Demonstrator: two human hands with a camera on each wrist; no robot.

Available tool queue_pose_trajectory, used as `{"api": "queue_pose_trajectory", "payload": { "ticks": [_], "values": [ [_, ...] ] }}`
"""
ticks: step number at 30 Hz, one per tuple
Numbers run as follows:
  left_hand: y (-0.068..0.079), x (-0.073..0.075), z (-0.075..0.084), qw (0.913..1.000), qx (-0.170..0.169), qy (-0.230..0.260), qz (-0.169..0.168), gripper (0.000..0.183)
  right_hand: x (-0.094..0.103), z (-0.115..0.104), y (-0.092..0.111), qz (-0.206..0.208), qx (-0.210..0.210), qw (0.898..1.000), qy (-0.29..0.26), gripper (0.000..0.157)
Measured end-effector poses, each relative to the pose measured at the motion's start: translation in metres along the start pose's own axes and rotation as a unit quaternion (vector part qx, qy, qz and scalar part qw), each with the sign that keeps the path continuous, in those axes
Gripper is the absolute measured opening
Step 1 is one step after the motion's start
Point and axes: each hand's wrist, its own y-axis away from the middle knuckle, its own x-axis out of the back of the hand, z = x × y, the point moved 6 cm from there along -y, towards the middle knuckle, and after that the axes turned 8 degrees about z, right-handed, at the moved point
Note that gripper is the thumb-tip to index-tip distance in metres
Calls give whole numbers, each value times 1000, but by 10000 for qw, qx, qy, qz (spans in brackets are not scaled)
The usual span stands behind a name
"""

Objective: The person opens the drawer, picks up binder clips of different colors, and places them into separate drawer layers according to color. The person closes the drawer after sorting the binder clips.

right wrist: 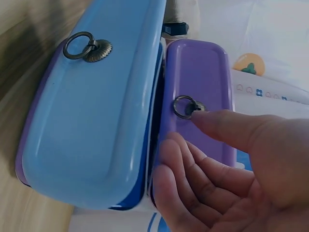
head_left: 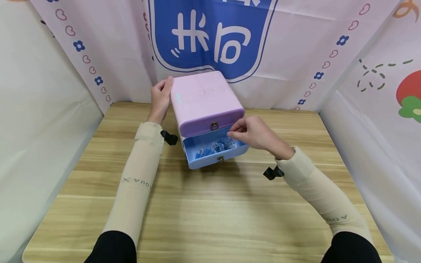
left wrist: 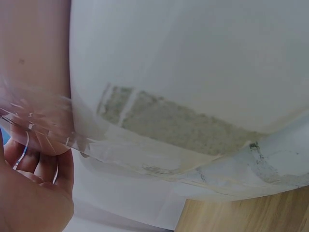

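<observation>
A small drawer box (head_left: 204, 93) with a pink top stands at the back middle of the table. Its purple upper drawer (head_left: 197, 126) is closed; the light blue lower drawer (head_left: 207, 162) is pulled out. Several blue binder clips (head_left: 215, 148) with wire handles lie inside it. My left hand (head_left: 161, 96) grips the box's back left corner, bent fingers also showing in the left wrist view. Over the right side of the blue drawer hovers my right hand (head_left: 254, 133), fingers loosely bent. The right wrist view shows thumb and fingers apart, with nothing visible between them.
Each drawer front carries a metal ring pull (head_left: 214, 126). The wooden table (head_left: 210, 219) extends in front of the box. Behind the box hangs a printed cloth (head_left: 286, 84) with a blue emblem, and white sheets stand at both sides.
</observation>
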Motion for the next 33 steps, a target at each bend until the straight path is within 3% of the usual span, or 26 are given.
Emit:
{"api": "queue_pose_trajectory", "payload": {
  "ticks": [6, 11, 18, 25, 33],
  "values": [
    [0, 1, 0, 10000, 53, 33, 7, 36, 9, 4, 12, 259, 18, 9996, -86, 19],
    [0, 1, 0, 10000, 49, 22, -2, 36, 17, 8, 25, 765, 82, 9969, -137, 23],
    [0, 1, -2, 9999, 102, 52, 13, 37, 15, 1, 47, 1607, 716, 9844, 3, 25],
    [0, 0, -3, 9999, 65, 52, 88, 35, -8, -3, 66, 1845, 981, 9779, 46, 24],
    [-1, 2, -3, 9998, 140, 74, 71, 35, -49, 12, 74, 1739, 473, 9827, -421, 19]
  ]
}}
